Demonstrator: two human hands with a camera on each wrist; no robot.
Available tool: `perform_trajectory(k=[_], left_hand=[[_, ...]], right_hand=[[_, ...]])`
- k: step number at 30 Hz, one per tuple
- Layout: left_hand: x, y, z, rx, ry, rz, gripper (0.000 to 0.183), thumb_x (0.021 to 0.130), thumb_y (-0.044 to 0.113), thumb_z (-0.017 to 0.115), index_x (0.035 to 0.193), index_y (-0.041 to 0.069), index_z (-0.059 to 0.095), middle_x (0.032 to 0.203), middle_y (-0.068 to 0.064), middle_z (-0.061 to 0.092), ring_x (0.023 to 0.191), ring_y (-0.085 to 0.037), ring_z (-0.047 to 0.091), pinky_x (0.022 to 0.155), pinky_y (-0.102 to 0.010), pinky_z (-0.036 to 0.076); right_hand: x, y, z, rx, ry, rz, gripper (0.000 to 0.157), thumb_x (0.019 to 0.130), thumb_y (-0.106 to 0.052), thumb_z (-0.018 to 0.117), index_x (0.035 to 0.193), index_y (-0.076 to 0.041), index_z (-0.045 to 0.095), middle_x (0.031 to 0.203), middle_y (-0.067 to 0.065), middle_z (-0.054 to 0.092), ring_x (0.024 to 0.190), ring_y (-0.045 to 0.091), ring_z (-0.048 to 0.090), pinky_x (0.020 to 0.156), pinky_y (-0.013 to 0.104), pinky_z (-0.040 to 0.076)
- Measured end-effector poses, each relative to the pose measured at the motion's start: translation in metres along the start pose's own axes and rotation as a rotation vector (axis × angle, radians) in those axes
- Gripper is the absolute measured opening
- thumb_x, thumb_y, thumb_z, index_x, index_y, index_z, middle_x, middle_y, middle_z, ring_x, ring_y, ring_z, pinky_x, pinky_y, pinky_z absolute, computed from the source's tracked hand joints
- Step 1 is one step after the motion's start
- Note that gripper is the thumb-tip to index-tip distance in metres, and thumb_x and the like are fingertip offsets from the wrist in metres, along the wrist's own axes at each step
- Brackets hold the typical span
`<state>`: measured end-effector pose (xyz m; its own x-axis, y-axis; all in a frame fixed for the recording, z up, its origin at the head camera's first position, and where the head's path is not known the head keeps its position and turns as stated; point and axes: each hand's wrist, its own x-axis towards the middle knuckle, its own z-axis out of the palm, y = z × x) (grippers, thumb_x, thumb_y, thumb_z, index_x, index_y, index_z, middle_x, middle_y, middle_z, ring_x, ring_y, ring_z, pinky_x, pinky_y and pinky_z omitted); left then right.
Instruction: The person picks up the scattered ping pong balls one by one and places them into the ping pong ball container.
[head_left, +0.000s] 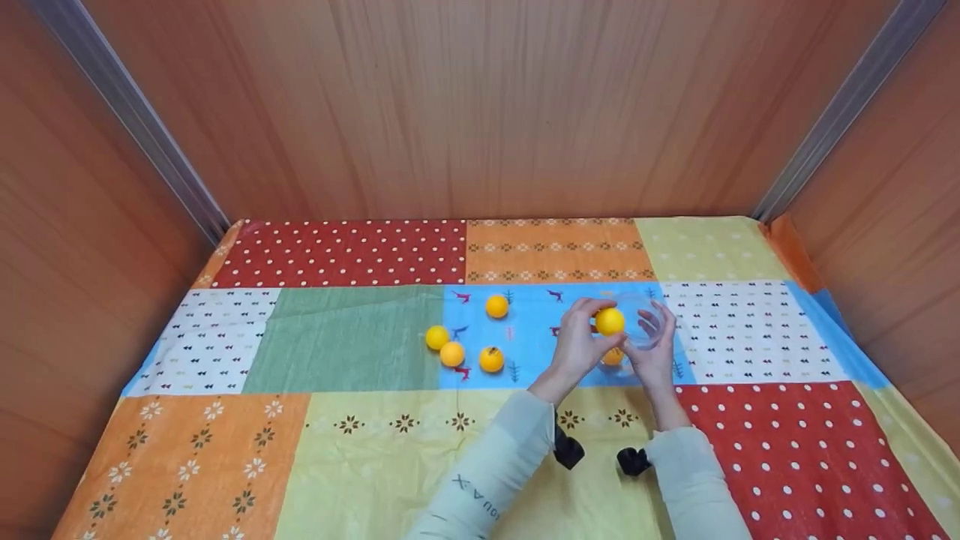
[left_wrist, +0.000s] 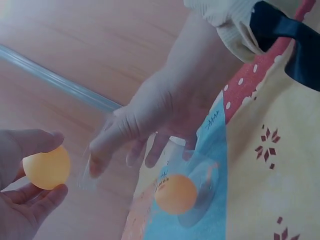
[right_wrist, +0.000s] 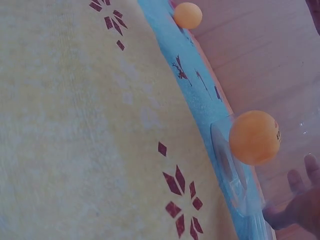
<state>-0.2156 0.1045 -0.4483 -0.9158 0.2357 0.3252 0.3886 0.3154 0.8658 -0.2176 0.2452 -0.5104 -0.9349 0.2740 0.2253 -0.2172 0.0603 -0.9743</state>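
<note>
My left hand point(head_left: 576, 341) pinches a yellow-orange ping-pong ball point(head_left: 610, 322) between thumb and fingertips, beside the rim of a clear plastic cup point(head_left: 634, 306). The right hand point(head_left: 654, 366) grips that cup near its mouth, thumb on the near side and fingers round the far side. In the left wrist view, another ping-pong ball point(left_wrist: 176, 194) with dark print shows through the cup's clear wall, near its base. The held ball point(left_wrist: 47, 167) is level with the right thumb there. The right wrist view shows the ball point(right_wrist: 255, 137) in the cup, above its round base.
Several loose balls, among them an orange one point(head_left: 491, 359) and one farther back point(head_left: 496, 306), lie left of the hands on the patchwork tablecloth point(head_left: 352, 337). Wood-look panels point(head_left: 480, 105) enclose the back and sides. A black wrist mount point(head_left: 568, 448) hangs beside the left sleeve.
</note>
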Motion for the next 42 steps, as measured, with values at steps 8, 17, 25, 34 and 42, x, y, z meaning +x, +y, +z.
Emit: perform_trajectory(k=[8,17,25,34,42], left_hand=[[0.008,0.007,0.012,0.033,0.005,-0.005,0.038,0.074,0.011,0.071,0.11,0.006,0.06,0.108,-0.003,0.054,0.094,-0.012,0.052,0.072,-0.013,0.044],[0.018,0.012,0.024,0.034,0.016,-0.051,0.042,0.073,0.011,0.072,0.113,0.007,0.059,0.105,-0.001,0.053,0.094,-0.011,0.051,0.078,-0.012,0.042],[0.019,0.013,0.023,0.067,0.015,-0.009,0.053,0.073,0.015,0.073,0.121,0.007,0.052,0.112,-0.004,0.052,0.098,-0.015,0.051,0.076,-0.015,0.044],[0.011,0.009,0.009,0.108,0.009,0.03,0.046,0.079,0.017,0.067,0.122,0.009,0.052,0.11,-0.002,0.055,0.099,-0.016,0.052,0.081,-0.018,0.042],[0.002,0.0,-0.008,0.168,-0.064,0.023,0.048,0.083,0.02,0.063,0.126,0.008,0.047,0.117,-0.005,0.051,0.106,-0.015,0.049,0.085,-0.023,0.041]], right_hand=[[-0.005,-0.014,0.003,-0.038,-0.012,0.022,0.075,0.076,0.005,0.064,0.134,-0.004,0.017,0.13,0.021,0.031,0.119,0.033,0.029,0.098,0.045,0.028],[-0.005,-0.015,0.003,-0.084,-0.01,0.034,0.076,0.076,0.007,0.063,0.134,-0.004,0.015,0.134,0.019,0.026,0.121,0.029,0.027,0.093,0.028,0.035],[-0.001,-0.003,0.0,-0.02,0.003,-0.045,0.074,0.072,0.013,0.063,0.131,0.0,0.021,0.126,0.022,0.035,0.116,0.035,0.031,0.071,0.016,0.043],[0.005,0.014,-0.003,0.004,0.001,-0.053,0.076,0.072,0.011,0.064,0.132,-0.007,0.022,0.127,0.023,0.033,0.118,0.033,0.032,0.097,0.046,0.026],[0.004,0.011,-0.003,0.023,-0.006,-0.064,0.077,0.072,0.012,0.064,0.133,-0.003,0.02,0.125,0.023,0.034,0.119,0.041,0.028,0.098,0.053,0.021]])
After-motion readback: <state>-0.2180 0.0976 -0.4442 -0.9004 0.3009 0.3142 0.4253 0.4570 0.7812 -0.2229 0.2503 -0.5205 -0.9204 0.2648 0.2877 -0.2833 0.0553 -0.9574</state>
